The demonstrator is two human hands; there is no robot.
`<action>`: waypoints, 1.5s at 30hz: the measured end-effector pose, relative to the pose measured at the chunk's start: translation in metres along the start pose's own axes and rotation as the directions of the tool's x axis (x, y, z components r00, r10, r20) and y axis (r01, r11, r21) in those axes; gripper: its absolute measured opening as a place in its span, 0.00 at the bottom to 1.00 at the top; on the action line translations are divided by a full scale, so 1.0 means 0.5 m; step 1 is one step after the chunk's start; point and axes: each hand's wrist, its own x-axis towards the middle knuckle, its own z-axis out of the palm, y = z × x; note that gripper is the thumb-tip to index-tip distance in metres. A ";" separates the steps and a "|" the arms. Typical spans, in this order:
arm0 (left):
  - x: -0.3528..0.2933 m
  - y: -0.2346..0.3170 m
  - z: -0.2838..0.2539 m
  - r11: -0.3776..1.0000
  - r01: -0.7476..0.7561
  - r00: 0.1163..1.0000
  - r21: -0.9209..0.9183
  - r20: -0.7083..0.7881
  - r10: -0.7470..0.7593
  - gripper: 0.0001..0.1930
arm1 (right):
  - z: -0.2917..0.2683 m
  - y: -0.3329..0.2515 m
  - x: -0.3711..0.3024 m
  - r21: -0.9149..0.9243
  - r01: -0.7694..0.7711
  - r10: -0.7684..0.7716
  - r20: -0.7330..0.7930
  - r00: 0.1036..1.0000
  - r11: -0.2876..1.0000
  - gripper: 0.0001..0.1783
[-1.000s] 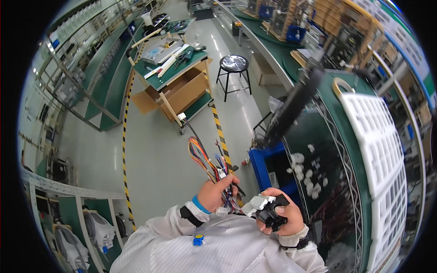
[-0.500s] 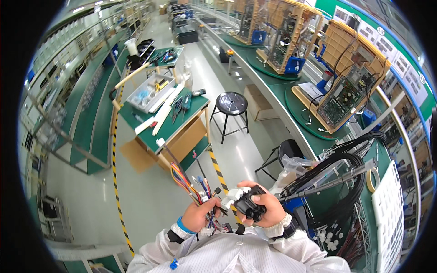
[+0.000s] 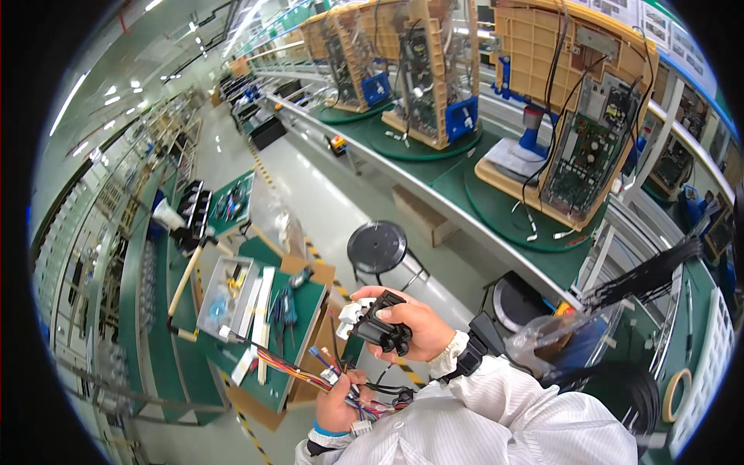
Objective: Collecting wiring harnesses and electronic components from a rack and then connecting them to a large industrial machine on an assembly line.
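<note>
My left hand [image 3: 335, 404] is closed around a wire harness [image 3: 298, 370] of red, orange, yellow and dark wires. Several connectors poke out near its fingers, and the loose end stretches up and left with a white plug [image 3: 225, 331] at the tip. Higher and to the right, my right hand [image 3: 418, 329] grips a black plastic part [image 3: 384, 322] with rounded, ribbed shapes. Against that part's left side sits a white plastic connector [image 3: 350, 318]. Whether black and white pieces are joined, I cannot tell. Black leads [image 3: 387, 390] hang between the left hand and my coat.
A green-topped table [image 3: 298, 341] with a grey bin [image 3: 225, 291] and tools stands left. Ahead is a round black stool [image 3: 377, 248]. The conveyor line [image 3: 434, 186] on the right carries yellow frames with circuit boards [image 3: 593, 155]. Black cable bundles [image 3: 651, 275] lie at far right.
My view has swung toward the right and up along the line. The right hand has risen with the black part, away from the left hand. The harness now reaches farther left.
</note>
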 end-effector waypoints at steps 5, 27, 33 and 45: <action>0.193 0.073 0.044 0.993 -0.055 0.995 -0.107 0.071 0.063 0.14 | -0.084 -0.167 0.093 0.015 0.073 -0.071 -0.110 0.991 0.997 0.27; 1.139 0.329 0.061 0.988 -0.108 0.994 -0.113 -0.016 0.107 0.11 | -0.602 -0.573 0.317 -0.033 0.421 -0.331 -0.674 0.661 0.906 0.28; 1.303 0.375 0.073 0.976 -0.219 0.954 -0.006 -0.213 0.213 0.10 | -0.775 -0.704 0.388 -0.027 0.352 -0.278 -0.671 0.687 0.936 0.27; 1.618 0.565 0.222 0.914 -0.296 0.926 0.278 -0.153 0.346 0.12 | -0.997 -0.836 0.645 0.143 0.198 -0.086 -0.558 0.825 0.970 0.25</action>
